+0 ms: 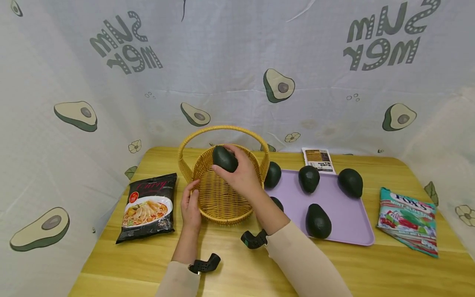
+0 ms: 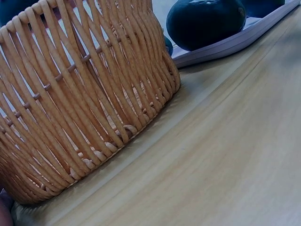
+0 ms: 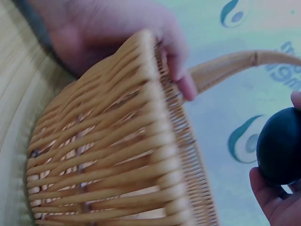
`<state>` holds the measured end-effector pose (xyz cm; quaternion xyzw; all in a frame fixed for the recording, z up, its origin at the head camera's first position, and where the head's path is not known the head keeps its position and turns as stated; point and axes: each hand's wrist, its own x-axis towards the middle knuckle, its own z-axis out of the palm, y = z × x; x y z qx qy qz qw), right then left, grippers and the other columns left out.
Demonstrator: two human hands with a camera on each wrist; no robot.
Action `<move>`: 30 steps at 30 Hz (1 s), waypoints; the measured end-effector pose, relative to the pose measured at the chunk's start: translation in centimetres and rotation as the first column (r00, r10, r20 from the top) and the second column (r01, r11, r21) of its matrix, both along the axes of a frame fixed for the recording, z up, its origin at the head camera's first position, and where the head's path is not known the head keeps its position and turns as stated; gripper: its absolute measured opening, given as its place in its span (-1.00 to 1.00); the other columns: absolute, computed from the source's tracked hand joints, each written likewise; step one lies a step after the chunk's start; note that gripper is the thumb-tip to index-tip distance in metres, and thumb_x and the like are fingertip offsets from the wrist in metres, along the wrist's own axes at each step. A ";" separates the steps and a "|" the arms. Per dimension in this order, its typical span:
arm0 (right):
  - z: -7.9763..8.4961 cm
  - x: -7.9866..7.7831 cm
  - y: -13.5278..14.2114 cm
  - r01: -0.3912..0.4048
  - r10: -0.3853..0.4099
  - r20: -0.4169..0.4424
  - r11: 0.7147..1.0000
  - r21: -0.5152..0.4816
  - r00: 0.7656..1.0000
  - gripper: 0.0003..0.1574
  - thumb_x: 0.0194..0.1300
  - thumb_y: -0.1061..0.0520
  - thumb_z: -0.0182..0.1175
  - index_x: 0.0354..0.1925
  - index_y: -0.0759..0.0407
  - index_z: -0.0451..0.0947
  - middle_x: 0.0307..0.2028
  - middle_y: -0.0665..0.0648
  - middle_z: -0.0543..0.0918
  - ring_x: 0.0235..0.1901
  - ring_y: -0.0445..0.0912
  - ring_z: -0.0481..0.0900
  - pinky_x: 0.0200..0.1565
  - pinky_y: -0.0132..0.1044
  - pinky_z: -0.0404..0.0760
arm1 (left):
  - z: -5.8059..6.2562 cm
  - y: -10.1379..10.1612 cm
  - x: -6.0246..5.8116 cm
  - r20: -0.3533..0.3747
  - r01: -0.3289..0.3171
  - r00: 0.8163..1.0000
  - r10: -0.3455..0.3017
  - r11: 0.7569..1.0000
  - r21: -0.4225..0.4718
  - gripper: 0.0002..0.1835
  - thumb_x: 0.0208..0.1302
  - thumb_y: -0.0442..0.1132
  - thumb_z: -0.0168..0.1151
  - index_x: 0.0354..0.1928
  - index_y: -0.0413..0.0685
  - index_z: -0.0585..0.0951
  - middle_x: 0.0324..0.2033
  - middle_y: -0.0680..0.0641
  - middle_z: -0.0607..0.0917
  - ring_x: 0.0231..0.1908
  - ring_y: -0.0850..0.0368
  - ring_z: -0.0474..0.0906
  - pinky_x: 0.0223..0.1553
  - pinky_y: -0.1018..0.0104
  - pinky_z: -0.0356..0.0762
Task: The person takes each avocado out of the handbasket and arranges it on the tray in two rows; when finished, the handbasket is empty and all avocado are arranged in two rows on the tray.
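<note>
A yellow wicker basket [image 1: 219,198] with a tall arched handle stands on the wooden table. My left hand [image 1: 191,208] grips its left rim, and the right wrist view shows those fingers [image 3: 178,70] hooked over the edge. Above the basket's opening, my right hand [image 1: 243,175] holds a dark green avocado [image 1: 224,159] between thumb and fingers. The avocado [image 3: 282,146] is partly cut off at the edge of the right wrist view. Only the basket's outer wall [image 2: 89,99] fills the left wrist view, with the left hand almost wholly out of it.
Right of the basket lies a lilac tray [image 1: 289,202] with several avocados [image 1: 318,221], one partly behind my right forearm. A black noodle packet [image 1: 150,206] is at the left, a Fox's candy bag [image 1: 408,220] at the far right. A white-and-brown packet [image 1: 318,160] lies behind the tray.
</note>
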<state>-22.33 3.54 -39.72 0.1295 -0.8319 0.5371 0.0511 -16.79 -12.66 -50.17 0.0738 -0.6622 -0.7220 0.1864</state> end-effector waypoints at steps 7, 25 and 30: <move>1.5 2.3 1.1 0.003 -0.005 -0.057 1.000 -0.028 0.998 -0.13 0.19 -0.11 0.49 0.41 -0.15 0.40 0.26 0.05 0.53 0.19 0.03 0.53 0.13 0.10 0.59 | -0.1 0.0 0.0 -0.004 -0.012 1.000 0.012 1.000 0.010 -0.61 0.58 -0.30 -0.14 0.29 -0.26 0.51 0.33 -0.24 0.49 0.27 0.31 0.37 0.24 0.51 0.31; 2.7 6.9 5.1 0.062 -0.062 -0.004 0.998 0.025 0.998 -0.04 0.17 -0.14 0.50 0.45 -0.35 0.31 0.34 0.07 0.45 0.19 0.10 0.54 0.06 0.15 0.63 | 0.0 0.0 0.0 0.009 0.002 1.000 -0.002 1.000 0.027 -0.59 0.57 -0.30 -0.16 0.30 -0.26 0.49 0.37 -0.21 0.47 0.35 0.14 0.32 0.32 0.36 0.26; 2.3 7.2 6.5 0.078 -0.078 -0.024 0.996 0.030 0.997 -0.08 0.19 -0.13 0.49 0.44 -0.32 0.34 0.36 0.07 0.45 0.15 0.11 0.55 0.03 0.13 0.64 | -0.1 0.0 0.0 0.018 0.006 1.000 -0.007 1.000 0.018 -0.59 0.57 -0.29 -0.16 0.30 -0.23 0.50 0.38 -0.19 0.47 0.37 0.20 0.29 0.40 0.21 0.16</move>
